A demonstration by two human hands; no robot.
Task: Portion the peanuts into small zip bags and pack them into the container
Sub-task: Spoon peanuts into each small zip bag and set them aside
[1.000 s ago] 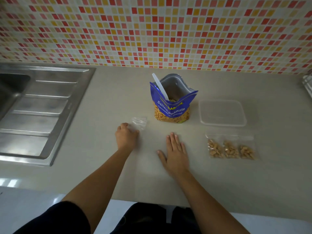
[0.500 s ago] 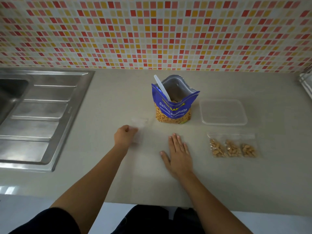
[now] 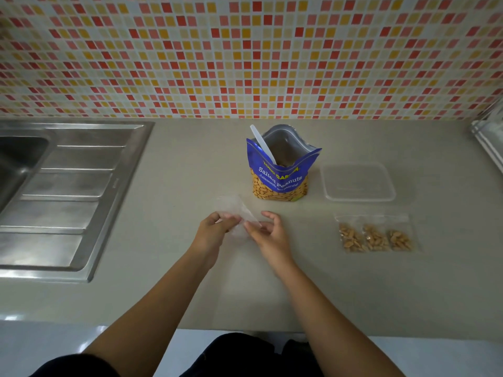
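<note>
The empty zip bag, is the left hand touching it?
Touching. The head view shows the left hand pinching the empty zip bag between thumb and fingers; the right hand holds it too.

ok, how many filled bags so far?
3 filled bags, side by side on the counter in front of the container: left bag, middle bag, right bag. Clear edges overlap, so another could hide there. The left hand and right hand hold an empty bag.

I'm looking at a home kitchen: a steel sink (image 3: pixel 62 191) set into the counter (image 3: pixel 190 281), under a mosaic-tiled backsplash (image 3: pixel 245 55).
</note>
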